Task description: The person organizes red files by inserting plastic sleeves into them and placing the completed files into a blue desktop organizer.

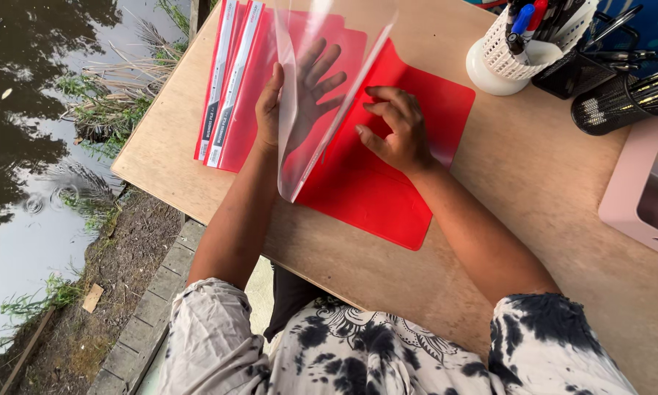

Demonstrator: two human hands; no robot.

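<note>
Lifting a clear cover [327,88], the left hand [300,91] grasps its edge; right hand [395,128], half-curled, presses the red folder [387,190]. White label strips [223,80] lie left of the grip.

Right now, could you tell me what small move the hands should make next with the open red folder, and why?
Probably lay the clear cover down flat: the left hand holds it raised, while the right hand rests on the bare red folder with nothing to insert in sight.
</note>
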